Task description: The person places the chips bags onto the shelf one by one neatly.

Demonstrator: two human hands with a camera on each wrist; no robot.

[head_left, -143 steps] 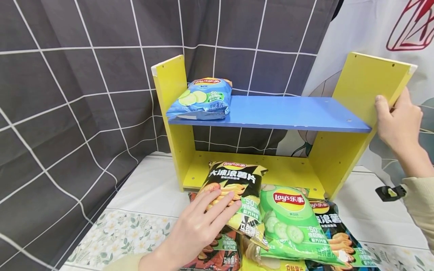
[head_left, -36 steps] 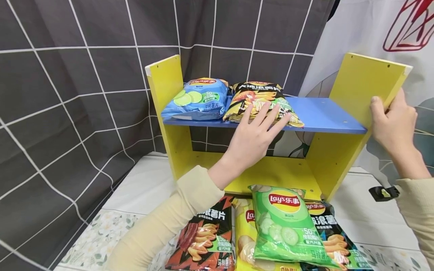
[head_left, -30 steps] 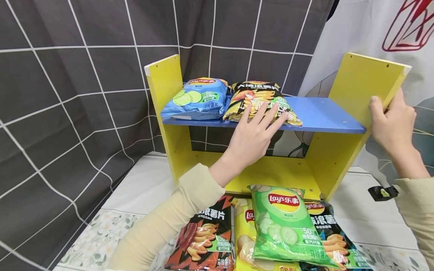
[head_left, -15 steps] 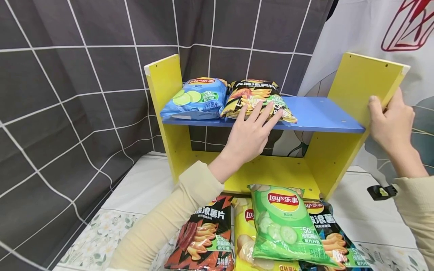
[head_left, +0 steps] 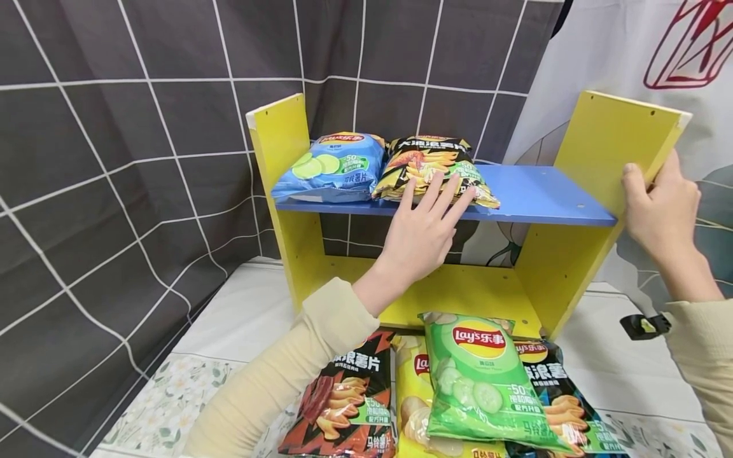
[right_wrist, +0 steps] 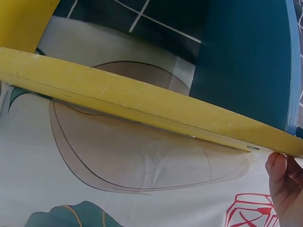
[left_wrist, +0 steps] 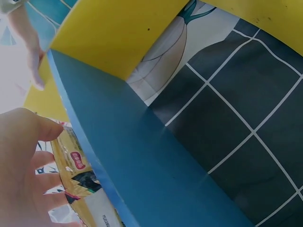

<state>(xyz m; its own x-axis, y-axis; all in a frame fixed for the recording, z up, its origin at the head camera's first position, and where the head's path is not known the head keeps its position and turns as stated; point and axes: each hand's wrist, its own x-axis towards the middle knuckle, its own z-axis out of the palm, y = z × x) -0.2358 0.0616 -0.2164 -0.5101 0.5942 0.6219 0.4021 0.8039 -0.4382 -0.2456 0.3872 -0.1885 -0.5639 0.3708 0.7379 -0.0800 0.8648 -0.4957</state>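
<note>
A black-and-gold bag of chips (head_left: pixel 432 162) lies on the blue shelf board (head_left: pixel 538 191), face up. My left hand (head_left: pixel 420 232) rests its spread, straight fingers on the bag's lower front end. In the left wrist view, the same bag's underside (left_wrist: pixel 78 163) shows at the board's edge near the fingertips. A blue lime-flavour bag (head_left: pixel 338 166) sits right beside it, against the left yellow side panel (head_left: pixel 280 140). With thumb in front and fingers behind, my right hand (head_left: pixel 664 210) grips the right yellow side panel (head_left: pixel 618 140).
Before the shelf unit, several chip bags lie on the table (head_left: pixel 229 331): a red-and-black one (head_left: pixel 349 401), a yellow one (head_left: pixel 412 388), a green cucumber one (head_left: pixel 481 381) on top, and a black-and-blue one (head_left: pixel 572 407). A dark gridded cloth (head_left: pixel 172 127) hangs behind.
My left hand has carried the black-and-gold bag from the pile up onto the blue board, then nudged it slightly left and back. The right hand keeps its grip on the panel.
</note>
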